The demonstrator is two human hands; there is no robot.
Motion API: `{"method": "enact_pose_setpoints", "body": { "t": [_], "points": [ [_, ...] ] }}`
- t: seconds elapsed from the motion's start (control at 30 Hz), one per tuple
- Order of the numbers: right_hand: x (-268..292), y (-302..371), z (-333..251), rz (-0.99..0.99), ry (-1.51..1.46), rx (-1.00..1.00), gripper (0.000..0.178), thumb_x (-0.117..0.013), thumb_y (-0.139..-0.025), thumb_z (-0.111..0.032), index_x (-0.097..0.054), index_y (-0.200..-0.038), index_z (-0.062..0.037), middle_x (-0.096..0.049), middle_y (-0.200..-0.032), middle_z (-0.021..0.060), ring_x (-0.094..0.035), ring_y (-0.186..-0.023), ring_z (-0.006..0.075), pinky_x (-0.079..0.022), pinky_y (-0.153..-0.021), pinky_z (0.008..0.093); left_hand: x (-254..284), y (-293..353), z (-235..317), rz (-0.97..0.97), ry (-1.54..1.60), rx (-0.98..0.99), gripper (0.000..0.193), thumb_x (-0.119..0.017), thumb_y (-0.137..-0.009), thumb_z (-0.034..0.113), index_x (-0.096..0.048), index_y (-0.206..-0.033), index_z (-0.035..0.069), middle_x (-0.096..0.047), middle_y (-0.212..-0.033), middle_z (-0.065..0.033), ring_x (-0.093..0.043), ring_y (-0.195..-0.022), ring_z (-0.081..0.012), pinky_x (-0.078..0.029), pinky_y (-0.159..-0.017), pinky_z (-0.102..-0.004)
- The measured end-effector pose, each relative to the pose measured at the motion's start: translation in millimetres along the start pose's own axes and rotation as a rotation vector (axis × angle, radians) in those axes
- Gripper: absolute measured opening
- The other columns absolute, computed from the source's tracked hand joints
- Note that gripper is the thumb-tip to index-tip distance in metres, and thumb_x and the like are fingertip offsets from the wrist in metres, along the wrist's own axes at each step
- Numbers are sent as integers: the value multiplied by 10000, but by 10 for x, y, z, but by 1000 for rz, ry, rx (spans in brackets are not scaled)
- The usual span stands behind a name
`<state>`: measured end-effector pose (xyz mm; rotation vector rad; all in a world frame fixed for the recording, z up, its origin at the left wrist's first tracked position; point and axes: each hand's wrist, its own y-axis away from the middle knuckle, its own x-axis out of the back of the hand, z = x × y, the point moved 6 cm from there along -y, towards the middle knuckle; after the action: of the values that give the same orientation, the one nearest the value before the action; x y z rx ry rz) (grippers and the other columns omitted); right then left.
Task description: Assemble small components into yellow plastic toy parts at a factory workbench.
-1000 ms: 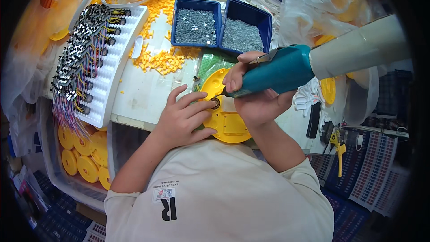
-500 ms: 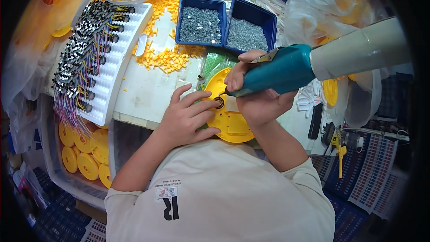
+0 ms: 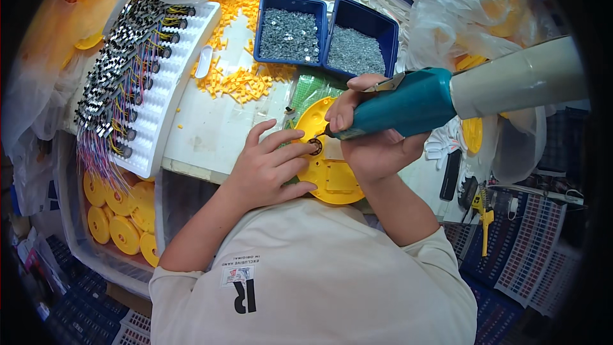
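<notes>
My right hand (image 3: 380, 144) is wrapped around a teal electric screwdriver (image 3: 402, 103), with a wide pale sleeve on its rear end. The tool's dark tip points down and left at a yellow plastic housing (image 3: 335, 179) lying before me at the table's near edge. On the housing, beside the tip, sits a small dark round part (image 3: 314, 147). My left hand (image 3: 271, 166) lies with spread fingers over the housing's left side. One fingertip touches the round part, and the thumb rests on the housing lower down. Whether a screw is under the tip is too small to tell.
Two blue bins (image 3: 290, 29) of small metal screws stand beyond the housing. Small yellow pieces (image 3: 239, 83) are heaped to their left. A white foam tray (image 3: 182, 86) carries wired parts. Yellow discs fill a clear tub (image 3: 73, 236) below left. A yellow-handled tool (image 3: 483, 211) hangs at right.
The rear of the screwdriver has dipped slightly toward me. Both hands keep their places on the housing and the tool, and the whole view has shifted a little.
</notes>
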<state>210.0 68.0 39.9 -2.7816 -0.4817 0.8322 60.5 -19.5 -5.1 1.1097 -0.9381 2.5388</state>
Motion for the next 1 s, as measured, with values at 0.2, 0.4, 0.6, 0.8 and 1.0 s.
{"method": "enact_pose_setpoints", "body": {
  "t": [0.2,0.4,0.6,0.8,1.0],
  "points": [
    [6,13,27,-30,-18,1,985,-417,-899,-827,-571,-1267,73,-647,-796,146,-621,-729,240,-513,-734,367,-5,0,-3,-4,-4,3,356,-845,-807,475,-677,-869,167,-741,-1246,51,-627,-1277,-209,-334,-1187,-526],
    [-48,22,87,-122,45,-46,950,-419,-895,-801,-603,-1197,81,-648,-777,141,-623,-706,244,-512,-693,357,-7,-11,6,-13,-15,-3,359,-844,-803,477,-693,-840,153,-736,-1234,44,-621,-1276,-205,-341,-1183,-528],
    [-81,-27,27,-105,147,-138,1040,-437,-860,-843,-590,-1256,107,-648,-778,137,-622,-714,235,-508,-697,344,-2,-28,22,-21,-20,-17,356,-836,-812,468,-705,-849,139,-732,-1226,38,-617,-1274,-206,-348,-1179,-528],
    [-109,-113,-437,-78,81,55,1164,-382,-827,-938,-546,-1337,95,-638,-788,117,-576,-677,204,-459,-670,346,250,-381,-118,37,4,-25,278,-823,-841,354,-721,-960,125,-728,-1192,11,-638,-1220,-232,-389,-1124,-505],
    [-47,55,-416,-67,60,67,1089,-325,-878,-901,-556,-1313,70,-634,-776,118,-588,-663,216,-489,-683,342,444,-1257,-1014,231,-358,105,193,-778,-878,207,-753,-1053,129,-722,-1171,-30,-646,-1162,-261,-451,-1013,-444]
  ]
}}
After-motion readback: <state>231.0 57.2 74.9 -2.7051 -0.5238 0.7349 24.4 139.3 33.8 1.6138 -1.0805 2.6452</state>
